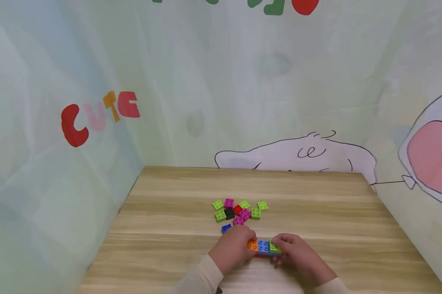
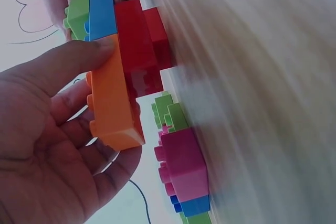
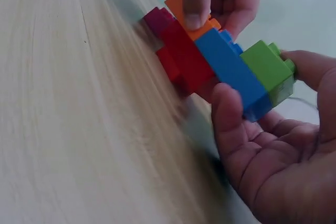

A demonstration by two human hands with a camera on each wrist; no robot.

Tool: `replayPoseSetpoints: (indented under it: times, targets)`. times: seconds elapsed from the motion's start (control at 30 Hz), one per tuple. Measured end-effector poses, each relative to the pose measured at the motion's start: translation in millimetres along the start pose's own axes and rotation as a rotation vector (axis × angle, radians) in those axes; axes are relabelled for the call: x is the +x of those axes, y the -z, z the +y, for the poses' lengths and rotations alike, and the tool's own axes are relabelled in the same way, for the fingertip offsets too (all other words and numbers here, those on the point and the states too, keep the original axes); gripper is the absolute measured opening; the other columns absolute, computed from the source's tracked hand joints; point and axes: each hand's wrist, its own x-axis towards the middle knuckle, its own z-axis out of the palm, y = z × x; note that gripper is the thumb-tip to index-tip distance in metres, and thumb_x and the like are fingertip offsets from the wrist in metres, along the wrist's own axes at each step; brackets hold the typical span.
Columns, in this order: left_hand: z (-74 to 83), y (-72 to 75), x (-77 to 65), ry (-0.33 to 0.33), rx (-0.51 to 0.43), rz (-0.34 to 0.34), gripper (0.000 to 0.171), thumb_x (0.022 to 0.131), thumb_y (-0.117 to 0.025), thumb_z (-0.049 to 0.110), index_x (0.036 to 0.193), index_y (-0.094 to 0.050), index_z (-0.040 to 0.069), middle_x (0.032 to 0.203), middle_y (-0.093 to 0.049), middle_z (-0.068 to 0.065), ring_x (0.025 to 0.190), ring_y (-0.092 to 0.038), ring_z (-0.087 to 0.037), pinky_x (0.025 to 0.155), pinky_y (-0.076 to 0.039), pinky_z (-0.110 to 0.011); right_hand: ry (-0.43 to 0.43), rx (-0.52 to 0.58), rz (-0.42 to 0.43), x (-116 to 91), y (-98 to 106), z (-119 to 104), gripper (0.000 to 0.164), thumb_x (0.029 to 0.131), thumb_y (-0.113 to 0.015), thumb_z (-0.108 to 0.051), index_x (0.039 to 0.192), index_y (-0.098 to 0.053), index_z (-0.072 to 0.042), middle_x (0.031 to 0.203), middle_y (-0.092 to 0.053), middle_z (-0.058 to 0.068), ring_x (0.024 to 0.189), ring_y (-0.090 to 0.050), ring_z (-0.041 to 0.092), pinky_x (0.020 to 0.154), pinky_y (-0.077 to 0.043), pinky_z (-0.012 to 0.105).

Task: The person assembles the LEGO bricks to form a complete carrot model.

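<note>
Both hands hold one stack of toy building bricks low over the table. Its lower layers are red bricks [image 2: 137,45]; above them a long blue brick [image 3: 231,72] and an orange brick [image 2: 113,98] lie end to end. A lime green brick [image 3: 265,66] sits on the outer end of the blue one. My left hand [image 1: 233,248] pinches the orange brick, thumb on its side. At the other end, my right hand [image 1: 298,254] grips the green and blue bricks, one fingertip under the blue brick and another finger against the green one's studs.
Beyond the hands, several loose bricks lie on the wooden table [image 1: 162,245], among them a black brick [image 1: 229,213], a magenta brick [image 1: 244,214] and a lime green brick [image 1: 262,205]. A small blue brick [image 1: 226,228] lies just beyond the left hand. Printed cloth walls [image 1: 206,90] surround the table.
</note>
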Motion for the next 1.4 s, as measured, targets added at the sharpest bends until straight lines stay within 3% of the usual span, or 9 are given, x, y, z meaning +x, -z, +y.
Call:
replayPoseSetpoints:
  times: [0.2,0.43,0.5,0.6,0.73,0.9,1.1,1.27,1.4]
  targets:
    - [-0.7,1.7,-1.6,0.013,-0.025,-0.029,0.019,0.074,-0.088,0.016,0.09,-0.077,0.016,0.081,-0.065,0.011,0.076,-0.056,-0.006,0.08,-0.052,-0.028,-0.006,0.02,0.005,-1.5,-3.1,0.6,0.036,0.104,-0.063,-0.032,0.112,-0.068,0.003,0.093,-0.071,0.008,0.078,-0.067,0.018,0.072,-0.058,0.03]
    - [-2.7,0.2,2.9,-0.029,-0.009,-0.014,0.018,0.08,-0.088,0.022,0.086,-0.072,0.017,0.074,-0.057,0.013,0.068,-0.05,-0.006,0.068,-0.046,-0.024,0.193,-0.486,0.265,-3.0,-9.9,-3.9,0.038,0.086,-0.085,-0.033,0.117,-0.072,-0.015,0.106,-0.069,0.0,0.083,-0.059,0.018,0.069,-0.052,0.031]
    - [-3.4,-0.5,3.6,-0.038,0.006,-0.021,0.022,0.081,-0.089,0.027,0.094,-0.075,0.017,0.079,-0.061,0.012,0.072,-0.053,-0.006,0.07,-0.048,-0.024,0.271,-0.6,0.274,-3.2,-11.6,-2.1,0.04,0.081,-0.09,-0.03,0.115,-0.072,-0.02,0.109,-0.069,-0.004,0.088,-0.058,0.016,0.072,-0.05,0.028]
    - [-2.4,3.7,5.5,-0.013,0.018,-0.021,0.043,0.085,-0.086,0.041,0.117,-0.076,0.015,0.105,-0.072,0.006,0.096,-0.064,-0.01,0.088,-0.054,-0.029,0.329,-0.671,0.244,-3.8,-13.3,1.3,0.032,0.082,-0.089,-0.026,0.11,-0.072,-0.024,0.105,-0.068,-0.01,0.087,-0.057,0.012,0.073,-0.049,0.025]
    - [0.2,19.9,22.9,0.026,0.057,0.034,0.06,0.091,-0.076,0.052,0.136,-0.068,0.014,0.134,-0.067,-0.004,0.126,-0.06,-0.023,0.107,-0.049,-0.042,0.36,-0.692,0.241,-4.8,-12.1,2.1,0.03,0.084,-0.088,-0.025,0.109,-0.071,-0.026,0.104,-0.067,-0.013,0.088,-0.056,0.009,0.074,-0.049,0.024]
    - [-5.0,29.7,66.0,0.026,0.166,0.023,0.054,0.09,-0.08,0.042,0.134,-0.069,0.014,0.126,-0.07,-0.003,0.116,-0.062,-0.024,0.103,-0.051,-0.04,0.385,-0.68,0.241,-1.4,-9.4,-0.5,0.032,0.082,-0.088,-0.025,0.109,-0.072,-0.026,0.105,-0.067,-0.012,0.087,-0.055,0.012,0.074,-0.047,0.026]
    - [-19.9,7.4,99.4,0.069,0.267,-0.102,0.034,0.089,-0.082,0.027,0.121,-0.075,0.018,0.11,-0.074,0.004,0.099,-0.061,-0.02,0.099,-0.049,-0.041,0.386,-0.671,0.215,3.3,-6.8,0.3,0.033,0.081,-0.089,-0.026,0.11,-0.073,-0.026,0.106,-0.068,-0.012,0.086,-0.055,0.01,0.075,-0.047,0.026]
    - [-26.8,5.4,100.6,0.049,0.223,-0.057,0.032,0.088,-0.082,0.02,0.119,-0.075,0.018,0.111,-0.074,0.005,0.103,-0.063,-0.019,0.1,-0.048,-0.041,0.408,-0.672,0.21,4.9,-3.8,-1.4,0.033,0.082,-0.088,-0.025,0.111,-0.072,-0.026,0.106,-0.068,-0.012,0.086,-0.056,0.01,0.075,-0.048,0.026]
    - [-23.9,22.2,78.4,0.006,0.086,-0.007,0.034,0.089,-0.082,0.021,0.121,-0.074,0.018,0.117,-0.073,0.005,0.115,-0.063,-0.02,0.106,-0.047,-0.043,0.404,-0.683,0.212,2.9,0.1,0.5,0.033,0.082,-0.088,-0.026,0.11,-0.072,-0.026,0.107,-0.068,-0.013,0.086,-0.057,0.008,0.076,-0.048,0.026]
